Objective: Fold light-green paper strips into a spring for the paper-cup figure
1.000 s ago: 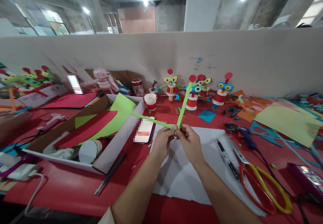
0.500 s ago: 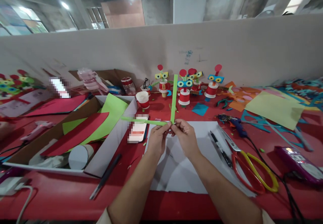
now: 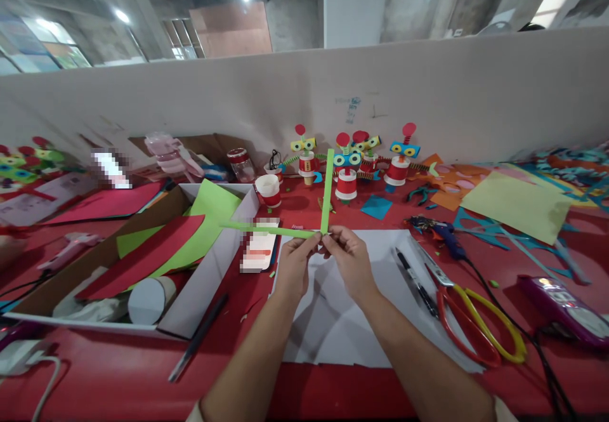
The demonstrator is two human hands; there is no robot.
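Note:
Two narrow green paper strips meet at a corner between my fingertips. One green paper strip point(image 3: 327, 193) points away from me; the other green strip point(image 3: 266, 229) runs out to the left. My left hand point(image 3: 295, 263) pinches the corner from its left side. From the right, my right hand point(image 3: 351, 260) pinches the same joint, thumbs nearly touching. Fingers partly hide how the ends overlap. Below both hands lies white paper point(image 3: 333, 327) on the red table point(image 3: 228, 384).
Left stands a box point(image 3: 157, 330) of coloured paper. A phone point(image 3: 261, 247) and pen point(image 3: 197, 339) lie beside it. Right are a marker point(image 3: 417, 284), scissors point(image 3: 469, 320) and glue gun point(image 3: 442, 235). Several paper-cup robots point(image 3: 346, 181) and a paper cup point(image 3: 269, 190) stand behind.
Both hands keep their pinch at the corner, almost unmoved. The tip of the left-pointing strip has swung slightly further left, and the upright strip's far end sits a little lower.

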